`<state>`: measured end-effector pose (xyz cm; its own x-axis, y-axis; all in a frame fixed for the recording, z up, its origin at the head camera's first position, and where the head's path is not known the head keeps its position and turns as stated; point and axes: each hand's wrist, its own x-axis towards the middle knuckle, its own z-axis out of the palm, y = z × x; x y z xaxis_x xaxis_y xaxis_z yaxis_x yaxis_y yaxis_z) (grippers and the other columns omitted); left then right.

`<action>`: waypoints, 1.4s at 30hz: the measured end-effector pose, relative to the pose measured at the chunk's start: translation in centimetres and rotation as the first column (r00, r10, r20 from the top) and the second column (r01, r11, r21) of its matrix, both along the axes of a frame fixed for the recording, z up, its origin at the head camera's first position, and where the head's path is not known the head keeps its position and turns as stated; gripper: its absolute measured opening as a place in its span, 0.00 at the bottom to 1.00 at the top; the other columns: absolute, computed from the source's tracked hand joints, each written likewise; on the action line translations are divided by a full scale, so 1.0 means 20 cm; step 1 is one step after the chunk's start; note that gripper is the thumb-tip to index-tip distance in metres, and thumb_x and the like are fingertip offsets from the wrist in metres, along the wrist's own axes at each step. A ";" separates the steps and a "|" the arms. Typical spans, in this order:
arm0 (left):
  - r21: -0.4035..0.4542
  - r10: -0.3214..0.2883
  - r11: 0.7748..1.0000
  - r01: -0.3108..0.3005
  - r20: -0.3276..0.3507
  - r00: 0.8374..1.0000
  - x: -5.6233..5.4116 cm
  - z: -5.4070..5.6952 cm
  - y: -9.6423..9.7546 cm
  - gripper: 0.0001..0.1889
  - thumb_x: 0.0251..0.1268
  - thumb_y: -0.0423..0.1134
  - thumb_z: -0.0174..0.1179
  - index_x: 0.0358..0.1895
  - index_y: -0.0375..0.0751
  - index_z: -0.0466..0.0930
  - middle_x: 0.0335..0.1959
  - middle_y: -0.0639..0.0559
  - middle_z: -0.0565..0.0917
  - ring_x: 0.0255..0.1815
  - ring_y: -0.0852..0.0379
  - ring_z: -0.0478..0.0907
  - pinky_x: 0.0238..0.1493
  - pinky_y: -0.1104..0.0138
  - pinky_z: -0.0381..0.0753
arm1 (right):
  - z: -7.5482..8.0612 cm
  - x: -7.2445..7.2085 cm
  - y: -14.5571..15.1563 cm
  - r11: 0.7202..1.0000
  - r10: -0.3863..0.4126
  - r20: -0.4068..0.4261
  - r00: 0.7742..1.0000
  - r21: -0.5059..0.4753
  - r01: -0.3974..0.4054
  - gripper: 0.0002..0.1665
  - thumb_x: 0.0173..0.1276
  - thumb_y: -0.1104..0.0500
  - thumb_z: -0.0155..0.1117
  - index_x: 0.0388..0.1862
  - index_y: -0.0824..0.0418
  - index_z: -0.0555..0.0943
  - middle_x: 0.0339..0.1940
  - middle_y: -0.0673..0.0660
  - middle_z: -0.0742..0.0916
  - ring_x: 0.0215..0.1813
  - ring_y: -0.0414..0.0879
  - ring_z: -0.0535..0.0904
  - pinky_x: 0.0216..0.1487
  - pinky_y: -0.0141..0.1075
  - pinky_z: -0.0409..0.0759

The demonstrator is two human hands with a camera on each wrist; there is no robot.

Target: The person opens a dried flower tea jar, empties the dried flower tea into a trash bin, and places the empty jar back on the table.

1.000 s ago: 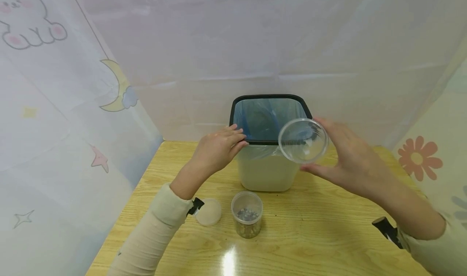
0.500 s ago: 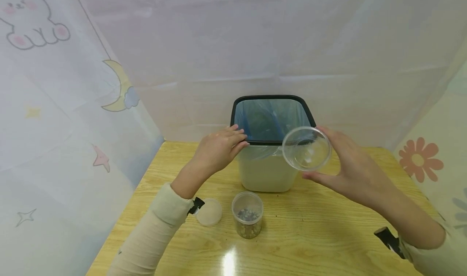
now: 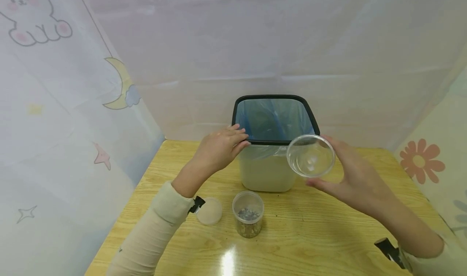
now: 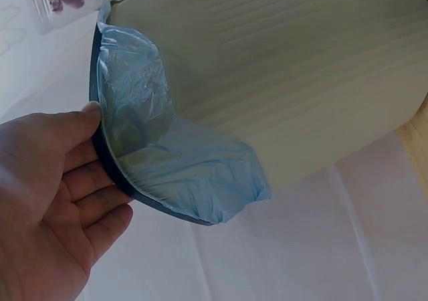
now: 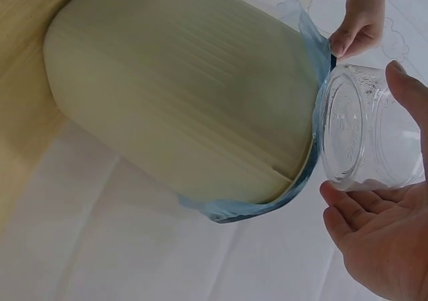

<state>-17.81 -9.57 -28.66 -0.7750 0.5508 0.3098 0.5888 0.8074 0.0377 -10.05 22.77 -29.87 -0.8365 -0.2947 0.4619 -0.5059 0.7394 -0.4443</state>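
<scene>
I see the right hand (image 3: pixel 355 176) holding the clear tub (image 3: pixel 310 156) between thumb and fingers, spread wide around its sides. The tub hangs tilted by the near right corner of the bin (image 3: pixel 268 170); I can't tell whether they touch. The left hand (image 3: pixel 218 148) grips the bin's edge, thumb and fingers curled around it. On the bench (image 3: pixel 328 235) I see an uncapped jar (image 3: pixel 248 202) beside a round lid (image 3: pixel 210 211).
</scene>
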 end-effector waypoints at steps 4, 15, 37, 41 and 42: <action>-0.001 -0.004 1.000 0.004 0.002 1.000 0.00 0.00 0.00 0.19 0.79 0.50 0.54 0.64 0.51 0.82 0.68 0.52 0.78 0.74 0.54 0.69 0.73 0.57 0.69 | -0.04 0.01 0.01 1.000 0.013 0.020 1.000 -0.015 -0.013 0.64 0.45 0.46 0.88 0.79 0.49 0.63 0.66 0.62 0.78 0.65 0.64 0.74 0.53 0.67 0.75; -0.006 -0.002 1.000 0.002 -0.003 1.000 0.00 0.00 0.01 0.19 0.79 0.50 0.54 0.64 0.51 0.82 0.68 0.52 0.78 0.73 0.54 0.70 0.73 0.57 0.70 | -0.15 0.01 0.02 0.998 0.051 0.055 0.997 -0.041 -0.049 0.60 0.48 0.46 0.87 0.77 0.49 0.65 0.63 0.59 0.81 0.62 0.60 0.77 0.53 0.64 0.76; -0.004 -0.011 1.000 0.011 -0.036 0.999 0.00 0.00 0.01 0.19 0.78 0.51 0.54 0.63 0.51 0.83 0.67 0.52 0.79 0.72 0.55 0.72 0.71 0.57 0.72 | -0.29 0.02 0.02 0.999 0.041 0.130 0.991 -0.042 -0.035 0.59 0.52 0.42 0.84 0.79 0.47 0.63 0.68 0.61 0.78 0.66 0.64 0.74 0.54 0.70 0.74; -0.002 -0.010 1.000 0.010 -0.035 0.999 0.00 -0.01 0.01 0.19 0.78 0.51 0.54 0.63 0.50 0.83 0.67 0.52 0.79 0.72 0.54 0.72 0.71 0.57 0.72 | -0.32 0.02 0.01 0.999 0.036 0.150 0.988 -0.032 -0.032 0.58 0.52 0.42 0.83 0.78 0.50 0.64 0.68 0.62 0.78 0.67 0.65 0.74 0.55 0.69 0.74; -0.001 -0.010 1.000 0.010 -0.034 0.999 0.00 -0.01 0.01 0.19 0.78 0.51 0.54 0.63 0.50 0.83 0.67 0.52 0.79 0.72 0.54 0.71 0.71 0.57 0.72 | -0.33 0.02 0.01 0.999 0.034 0.159 0.987 -0.027 -0.030 0.59 0.52 0.41 0.83 0.78 0.51 0.64 0.68 0.62 0.78 0.67 0.65 0.74 0.56 0.69 0.74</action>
